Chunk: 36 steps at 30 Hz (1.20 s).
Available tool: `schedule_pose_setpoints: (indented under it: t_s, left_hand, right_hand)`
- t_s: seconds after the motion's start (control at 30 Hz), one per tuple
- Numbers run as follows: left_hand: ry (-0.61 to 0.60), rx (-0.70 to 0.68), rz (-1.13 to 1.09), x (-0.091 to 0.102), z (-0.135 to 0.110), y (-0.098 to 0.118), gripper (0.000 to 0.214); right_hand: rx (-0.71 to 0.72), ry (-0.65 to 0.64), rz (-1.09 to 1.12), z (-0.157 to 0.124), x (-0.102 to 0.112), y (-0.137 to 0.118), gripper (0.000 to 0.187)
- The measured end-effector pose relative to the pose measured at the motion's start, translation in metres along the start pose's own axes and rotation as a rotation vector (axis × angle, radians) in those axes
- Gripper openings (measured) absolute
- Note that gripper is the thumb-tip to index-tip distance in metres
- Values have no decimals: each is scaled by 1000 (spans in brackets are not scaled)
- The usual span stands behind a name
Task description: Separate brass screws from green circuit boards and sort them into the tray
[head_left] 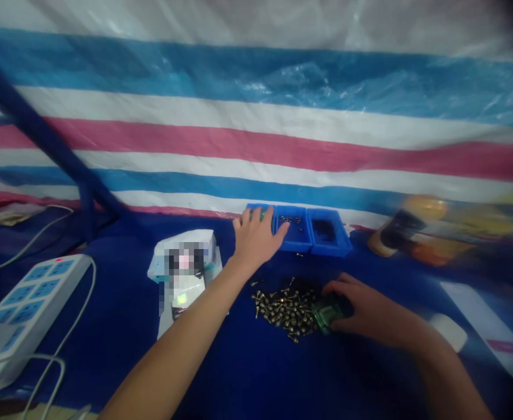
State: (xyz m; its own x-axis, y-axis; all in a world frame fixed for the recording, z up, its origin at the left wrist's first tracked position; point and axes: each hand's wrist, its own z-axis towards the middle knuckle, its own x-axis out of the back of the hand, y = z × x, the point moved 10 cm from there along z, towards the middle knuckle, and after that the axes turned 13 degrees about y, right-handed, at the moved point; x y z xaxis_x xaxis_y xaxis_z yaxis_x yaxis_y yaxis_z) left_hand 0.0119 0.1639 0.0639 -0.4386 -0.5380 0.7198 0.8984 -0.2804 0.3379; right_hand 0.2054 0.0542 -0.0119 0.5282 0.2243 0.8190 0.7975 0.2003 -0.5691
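My left hand (pixel 256 236) reaches over the leftmost of three blue bins, its fingers spread and bent down over the bin. A bit of green shows between those fingers; what lies beneath is hidden. My right hand (pixel 357 306) is closed around a green, see-through plastic piece (pixel 324 314), at the right edge of a heap of small brass-coloured screw-like parts (pixel 285 309). The middle blue bin (pixel 300 240) has a few similar small metal parts in it. Small dark pieces lie in the right blue bin (pixel 330 248).
A white power strip (pixel 42 291) with cables lies at the left. An opened white package (pixel 182 239) is beside my left forearm. At the right are a blurred orange-topped container (pixel 399 224) and a white flat strip (pixel 488 332). A striped plastic sheet (pixel 256 140) hangs behind the blue table.
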Motion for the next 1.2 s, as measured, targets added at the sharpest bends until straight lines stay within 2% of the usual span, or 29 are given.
schedule_pose_setpoints:
  t_s: [0.13,0.2,0.23,0.33,0.4,0.43,0.5,0.6,0.7,0.77,0.9,1.03,1.2]
  left_hand:
    - [74,24,-166,48,-52,21,40]
    - [62,6,-170,66,-86,21,40]
    - [57,23,-152,74,-103,13,43]
    - [218,197,-45,108,-145,-39,45]
    - [192,348,111,116,-166,-83,39]
    - [146,377,183,116,-172,-99,40]
    - [73,373,255,116,-172,-121,45]
    - [38,328,299,117,-155,-132,51]
    - [40,276,317,117,-136,-129,46]
    - [86,260,313,120,-130,-125,43]
    - [199,240,302,128,-135,-123,44]
    - [141,227,294,120,-135,-128,46]
    - [207,187,241,127,-124,-120,49]
  right_hand:
    - [-23,-1,4,3,-2,3,24]
    - [-13,-5,17,3,-1,4,21]
    - [-12,-6,25,3,0,5,19]
    - [-39,-20,63,3,3,10,16]
    - [-63,-41,99,2,3,15,18]
    - [-72,-54,120,2,3,17,20]
    - [-80,-69,159,2,3,19,24]
    - [-85,-57,204,3,6,20,29]
    - [-94,-26,252,4,11,17,30]
    - [-102,-14,275,5,14,15,31]
    - [-128,-35,258,5,14,16,32]
    - [-129,-38,237,5,13,16,32]
    - [-124,-4,279,4,18,14,32]
